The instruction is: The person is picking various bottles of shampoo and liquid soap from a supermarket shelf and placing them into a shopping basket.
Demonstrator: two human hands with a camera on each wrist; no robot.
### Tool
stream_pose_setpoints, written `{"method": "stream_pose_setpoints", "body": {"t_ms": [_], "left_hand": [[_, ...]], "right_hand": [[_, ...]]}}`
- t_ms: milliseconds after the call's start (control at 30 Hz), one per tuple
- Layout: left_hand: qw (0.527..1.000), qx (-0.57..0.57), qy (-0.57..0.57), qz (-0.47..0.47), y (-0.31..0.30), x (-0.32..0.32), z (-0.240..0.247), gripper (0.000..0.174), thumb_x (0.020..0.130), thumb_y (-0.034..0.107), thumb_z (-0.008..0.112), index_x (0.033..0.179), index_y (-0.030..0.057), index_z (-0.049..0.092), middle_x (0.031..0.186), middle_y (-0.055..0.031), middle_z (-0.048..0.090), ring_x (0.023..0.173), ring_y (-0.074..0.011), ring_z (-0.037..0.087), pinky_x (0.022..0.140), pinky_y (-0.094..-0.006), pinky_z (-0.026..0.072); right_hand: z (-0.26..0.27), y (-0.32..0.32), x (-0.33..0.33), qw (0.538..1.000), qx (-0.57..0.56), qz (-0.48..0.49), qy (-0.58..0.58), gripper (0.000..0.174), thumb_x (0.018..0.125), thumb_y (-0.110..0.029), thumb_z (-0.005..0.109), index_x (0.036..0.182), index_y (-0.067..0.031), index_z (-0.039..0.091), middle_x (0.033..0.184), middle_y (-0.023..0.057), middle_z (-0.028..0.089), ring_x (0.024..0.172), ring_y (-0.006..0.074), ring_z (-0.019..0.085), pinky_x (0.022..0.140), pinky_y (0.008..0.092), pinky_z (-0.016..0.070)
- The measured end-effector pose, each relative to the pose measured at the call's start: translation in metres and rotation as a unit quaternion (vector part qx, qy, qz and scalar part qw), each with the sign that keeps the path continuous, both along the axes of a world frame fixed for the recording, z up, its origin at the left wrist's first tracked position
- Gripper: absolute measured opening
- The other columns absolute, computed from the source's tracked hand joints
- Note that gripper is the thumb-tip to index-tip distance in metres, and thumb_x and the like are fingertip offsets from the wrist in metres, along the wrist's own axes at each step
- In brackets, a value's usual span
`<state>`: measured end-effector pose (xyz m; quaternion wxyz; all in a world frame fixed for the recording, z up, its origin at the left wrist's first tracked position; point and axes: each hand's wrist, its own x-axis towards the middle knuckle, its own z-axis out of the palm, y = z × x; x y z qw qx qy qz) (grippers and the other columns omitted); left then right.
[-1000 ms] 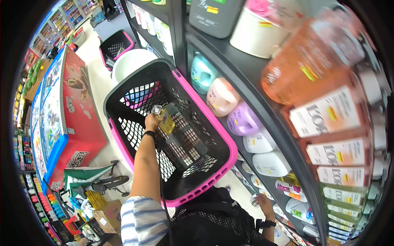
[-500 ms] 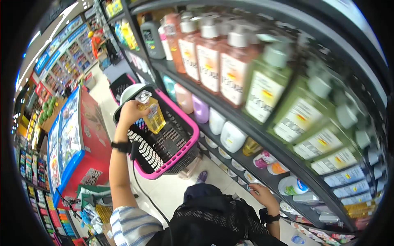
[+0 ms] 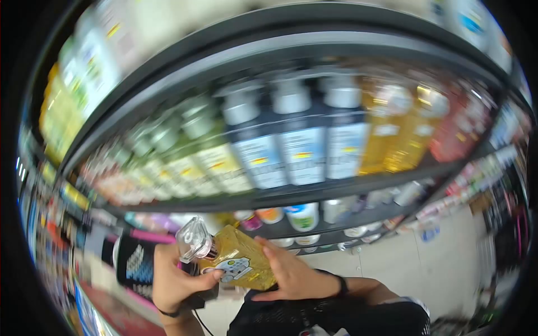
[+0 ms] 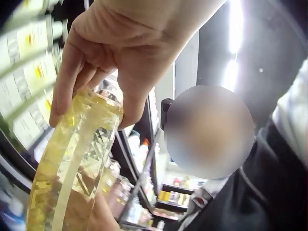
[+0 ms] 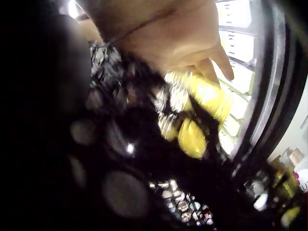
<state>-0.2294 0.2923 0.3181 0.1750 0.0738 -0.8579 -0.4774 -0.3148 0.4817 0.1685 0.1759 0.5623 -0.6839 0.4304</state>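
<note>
Both hands hold a clear bottle of yellow liquid [image 3: 246, 260], tilted in front of the body, its clear cap [image 3: 194, 239] toward the upper left. My left hand [image 3: 176, 277] grips the bottle at the cap end, with the thumb across its front near a label. At the base, my right hand [image 3: 302, 277] has its fingers and thumb on either side. From the left wrist, faceted sides of the bottle [image 4: 72, 159] show below the left fingertips [image 4: 129, 113]. The right wrist view is dark and blurred, with yellow near the right hand [image 5: 183, 43].
A shelf [image 3: 263, 199] of pump bottles [image 3: 302, 151] and amber bottles [image 3: 412, 134] stands close in front. Lower shelves carry a white bottle [image 3: 302, 217] and other containers. Part of the black and pink basket [image 3: 140, 263] shows behind the left hand. Tiled floor [image 3: 414, 263] lies at the right.
The left hand has lifted the bottle out of the basket and brought it toward the body. The right hand has come over to the bottle's base. The head view has turned right, facing the shelf.
</note>
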Motion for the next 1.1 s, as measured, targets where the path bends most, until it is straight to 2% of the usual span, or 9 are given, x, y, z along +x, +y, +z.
{"method": "stream_pose_setpoints", "body": {"t_ms": [67,233,267,300,367,433,567,900,1100], "left_hand": [[1.0,-0.007,0.01,-0.009,0.034,-0.027,-0.012,0.038,0.061,0.017,0.083,0.09,-0.0028,0.069,0.078,-0.006,0.07,0.072,-0.0101,0.062,0.072,-0.0263,0.0499],[0.977,-0.098,0.084,-0.167,0.08,-0.063,-0.037,0.061,0.059,0.034,0.09,0.101,-0.0025,0.067,0.093,-0.0063,0.068,0.085,-0.0147,0.063,0.083,-0.0301,0.0482],[0.966,-0.087,0.075,-0.232,0.085,-0.068,-0.041,0.086,0.057,0.035,0.092,0.125,-0.0026,0.055,0.114,-0.0106,0.062,0.104,-0.0201,0.06,0.09,-0.0346,0.0475],[0.963,-0.088,0.076,-0.242,0.097,-0.07,-0.042,0.086,0.057,0.035,0.092,0.125,-0.0026,0.055,0.114,-0.0106,0.062,0.104,-0.0201,0.06,0.09,-0.0346,0.0475],[0.928,0.165,0.025,-0.334,0.125,-0.071,-0.045,0.106,0.058,0.032,0.091,0.142,-0.0009,0.035,0.134,-0.0146,0.05,0.124,-0.0261,0.05,0.097,-0.0401,0.045],[0.91,0.086,-0.034,-0.405,0.127,-0.078,-0.048,0.091,0.072,0.018,0.081,0.146,0.0024,0.03,0.142,-0.0193,0.043,0.128,-0.0311,0.047,0.102,-0.0429,0.0422],[0.902,0.073,-0.089,-0.417,0.112,-0.082,-0.075,0.075,0.08,0.002,0.069,0.144,0.0027,0.032,0.138,-0.02,0.048,0.12,-0.0295,0.055,0.098,-0.0389,0.0458],[0.925,0.14,-0.135,-0.326,0.095,-0.074,-0.115,0.064,0.087,-0.005,0.061,0.144,0.0049,0.032,0.133,-0.019,0.053,0.112,-0.0249,0.06,0.089,-0.0318,0.049],[0.926,0.135,-0.158,-0.316,0.089,-0.076,-0.121,0.058,0.088,-0.003,0.063,0.14,0.0038,0.039,0.129,-0.0132,0.058,0.111,-0.0224,0.061,0.094,-0.0339,0.0498]], "right_hand": [[-0.028,-0.001,0.01,0.971,-0.149,-0.076,-0.169,0.103,0.072,-0.036,0.082,0.143,0.0094,0.023,0.138,0.0295,0.041,0.124,0.0437,0.045,0.103,0.0447,0.04],[-0.038,0.041,-0.011,0.939,-0.239,-0.212,-0.13,0.108,0.068,-0.03,0.085,0.143,0.0082,0.018,0.13,0.0308,0.045,0.115,0.0448,0.052,0.098,0.0475,0.043],[-0.038,0.056,-0.018,0.925,-0.27,-0.26,-0.063,0.108,0.068,-0.031,0.085,0.143,0.008,0.018,0.129,0.0305,0.046,0.112,0.0446,0.053,0.097,0.0485,0.0435],[-0.037,0.07,-0.023,0.906,-0.295,-0.303,0.004,0.107,0.067,-0.031,0.085,0.142,0.0078,0.019,0.128,0.0302,0.047,0.11,0.0443,0.055,0.096,0.0495,0.044],[-0.039,0.106,-0.043,0.892,-0.28,-0.356,0.012,0.108,0.065,-0.034,0.087,0.14,0.0091,0.021,0.125,0.0294,0.049,0.108,0.043,0.055,0.093,0.0498,0.0463],[-0.016,0.144,-0.065,0.841,-0.267,-0.453,0.129,0.108,0.063,-0.036,0.088,0.137,0.011,0.024,0.123,0.0288,0.049,0.107,0.0432,0.056,0.089,0.0493,0.0488],[0.016,0.199,-0.113,0.78,-0.299,-0.534,0.128,0.108,0.057,-0.022,0.088,0.141,0.0031,0.024,0.128,0.0272,0.044,0.115,0.0431,0.049,0.099,0.0481,0.042],[0.038,0.234,-0.192,0.763,-0.318,-0.557,0.084,0.096,0.061,-0.023,0.085,0.137,0.0008,0.033,0.132,0.0219,0.038,0.124,0.0396,0.037,0.104,0.0474,0.033],[0.033,0.235,-0.199,0.774,-0.25,-0.572,0.11,0.076,0.082,-0.028,0.07,0.143,-0.0009,0.033,0.139,0.02,0.037,0.129,0.0372,0.036,0.11,0.0462,0.0263]]}}
